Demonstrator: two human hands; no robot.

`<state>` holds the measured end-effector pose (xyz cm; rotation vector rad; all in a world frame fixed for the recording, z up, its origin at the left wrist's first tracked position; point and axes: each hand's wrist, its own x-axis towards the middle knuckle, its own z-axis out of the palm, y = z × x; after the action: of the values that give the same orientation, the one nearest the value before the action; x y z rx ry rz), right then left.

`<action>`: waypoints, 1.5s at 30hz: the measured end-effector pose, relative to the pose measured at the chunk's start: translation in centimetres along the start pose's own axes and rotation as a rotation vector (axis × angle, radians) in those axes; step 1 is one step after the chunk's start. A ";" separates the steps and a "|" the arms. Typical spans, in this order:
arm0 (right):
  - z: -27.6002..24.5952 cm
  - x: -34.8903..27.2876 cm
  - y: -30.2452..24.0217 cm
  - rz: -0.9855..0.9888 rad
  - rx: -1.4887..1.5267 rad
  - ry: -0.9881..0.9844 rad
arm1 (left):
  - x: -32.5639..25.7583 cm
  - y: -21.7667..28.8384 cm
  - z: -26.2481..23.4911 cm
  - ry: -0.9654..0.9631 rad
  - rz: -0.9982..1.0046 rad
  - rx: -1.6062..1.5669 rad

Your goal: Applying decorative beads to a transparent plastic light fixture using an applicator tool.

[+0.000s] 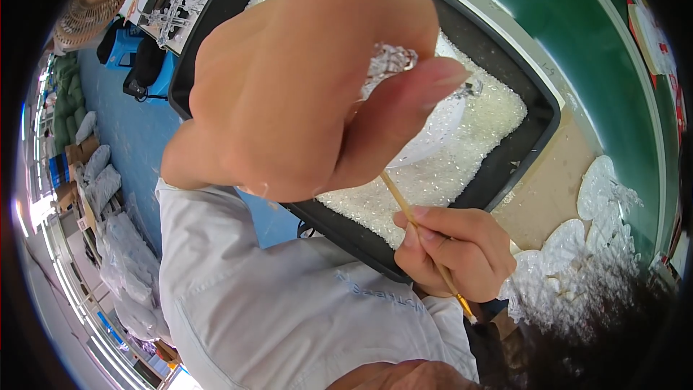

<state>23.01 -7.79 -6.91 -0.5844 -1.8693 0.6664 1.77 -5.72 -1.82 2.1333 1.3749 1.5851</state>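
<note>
Close to the camera, my left hand point(310, 87) is closed, thumb against bent fingers, around a clear, glittery ornament point(390, 61); most of it is hidden behind the fingers. My right hand point(462, 249) pinches a thin paintbrush point(440, 271) with a pale wooden handle. Its gold ferrule and bristle tip point down and to the right, while the handle's other end reaches up under my left hand. Beneath both hands a black tray point(530, 119) holds pale, sparkling granules point(498, 105). A smooth white rounded piece point(433, 137) shows behind my left thumb; I cannot tell whether it belongs to the ornament.
Clear, glittery pieces point(603, 191) lie on the brown board right of the tray. A green surface point(570, 36) curves along the far right. At the upper left are a clear cross-shaped ornament point(173, 18), a blue stool-like object point(126, 50) and a woven fan-shaped item point(94, 11).
</note>
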 end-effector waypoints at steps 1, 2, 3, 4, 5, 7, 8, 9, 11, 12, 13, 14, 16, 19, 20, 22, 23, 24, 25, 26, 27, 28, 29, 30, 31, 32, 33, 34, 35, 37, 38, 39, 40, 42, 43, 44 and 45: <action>0.1 0.0 0.0 0.003 0.005 0.020 | 0.0 -0.1 -0.1 -0.004 -0.003 -0.003; 0.1 -0.1 0.0 0.003 0.005 0.019 | 0.0 -0.1 0.0 -0.005 -0.009 -0.004; 0.2 -0.2 0.0 0.012 -0.004 0.030 | 0.0 -0.1 0.0 -0.004 -0.009 -0.004; 0.2 -0.3 0.0 0.020 -0.012 0.040 | 0.0 -0.1 0.0 -0.009 0.006 0.031; 0.3 -0.2 -0.2 0.017 -0.009 0.038 | 0.1 0.0 -0.1 -0.013 0.023 0.068; 0.3 0.1 -0.6 0.074 0.005 0.063 | 0.5 -0.3 -0.3 -0.022 0.078 0.081; 0.4 0.0 -0.6 0.073 0.001 0.063 | 0.6 -0.5 -0.2 -0.035 0.137 0.083; 0.4 -0.2 -0.5 0.102 0.010 0.087 | 0.9 0.3 -0.1 -0.036 0.138 0.078; 0.4 -0.3 -0.4 0.130 0.020 0.110 | 1.4 2.9 -0.2 -0.083 -0.112 0.408; 0.3 -0.2 -0.3 0.105 0.011 0.105 | 1.4 3.0 -0.2 -0.082 -0.111 0.409; 0.2 -0.2 -0.2 0.079 0.001 0.101 | 1.5 3.0 -0.2 -0.081 -0.106 0.407; 0.2 -0.1 -0.3 0.077 0.003 0.099 | 1.5 3.0 -0.4 -0.078 -0.102 0.407; 0.1 0.0 -0.6 0.069 0.025 0.064 | 1.7 2.9 -0.5 -0.073 -0.095 0.405; 0.3 -0.1 -0.3 -0.018 0.018 0.043 | 1.7 2.4 -0.1 -0.073 -0.080 0.394; 0.4 -0.2 -0.3 -0.020 0.024 0.041 | 1.4 2.9 -0.4 -0.070 -0.078 0.396; 0.4 -0.4 -0.1 -0.060 0.091 0.039 | 1.4 2.8 -0.5 -0.067 -0.073 0.401; 0.3 -0.3 -0.1 -0.060 0.092 0.037 | 1.3 2.5 -1.0 -0.066 -0.071 0.398; 0.2 -0.2 -0.1 -0.072 0.097 0.005 | 1.3 2.2 -1.1 -0.065 -0.069 0.396; 0.1 -0.2 -0.1 -0.084 0.103 -0.026 | 1.3 2.2 -0.7 -0.063 -0.068 0.395; 0.1 -0.1 -0.1 -0.081 0.100 -0.025 | 1.4 1.9 -0.9 -0.064 -0.063 0.389; 0.2 -0.2 -0.2 -0.075 0.086 -0.018 | 1.4 2.1 -0.6 -0.065 -0.059 0.383; 0.2 -0.2 -0.3 -0.069 0.073 -0.010 | 1.4 2.0 -0.7 -0.066 -0.056 0.377; 0.2 -0.5 -0.3 -0.069 0.076 -0.009 | 1.5 1.9 -0.7 -0.067 -0.051 0.376; 0.1 -0.9 -0.2 -0.048 0.065 0.006 | 1.5 1.7 -0.8 -0.068 -0.047 0.376; 0.0 -1.2 -0.2 -0.027 0.055 0.021 | 1.5 2.1 -0.4 -0.069 -0.042 0.375; 0.0 -0.9 -0.2 -0.027 0.056 0.019 | 1.8 1.5 0.0 -0.068 -0.039 0.372; -0.2 -0.4 -0.3 -0.038 0.073 -0.023 | 1.9 1.1 0.0 -0.067 -0.036 0.370; -0.2 -0.1 -0.4 -0.048 0.091 -0.065 | 1.4 1.6 -0.9 -0.066 -0.033 0.367; -0.2 0.0 -0.3 -0.050 0.094 -0.068 | 1.3 1.7 -0.7 -0.064 -0.030 0.366; 0.1 0.1 -0.1 -0.102 0.072 -0.118 | 1.4 1.0 -0.3 -0.058 -0.025 0.366; 0.0 0.2 -0.1 -0.099 0.072 -0.118 | 1.6 0.6 -0.6 -0.059 -0.021 0.361; -0.1 0.4 -0.2 -0.086 0.076 -0.131 | 2.0 0.5 0.3 -0.060 -0.018 0.357; -0.2 0.5 -0.3 -0.072 0.081 -0.144 | 1.8 0.3 -0.5 -0.061 -0.014 0.352; 0.3 0.1 -0.4 -0.064 0.049 -0.087 | 2.1 0.2 0.0 -0.060 -0.003 0.344; 0.5 -0.1 -0.4 -0.055 0.018 -0.031 | 2.2 0.3 0.1 -0.059 0.003 0.340; 0.3 -0.2 -0.3 -0.056 0.019 -0.029 | 2.2 0.4 0.4 -0.059 0.009 0.339; 0.1 -0.4 -0.3 -0.028 0.022 -0.013 | 2.1 0.6 0.8 -0.059 0.016 0.337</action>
<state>23.00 -8.29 -7.00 -0.5402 -1.8766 0.6736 2.77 -4.22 -0.37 2.3552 1.7115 1.3616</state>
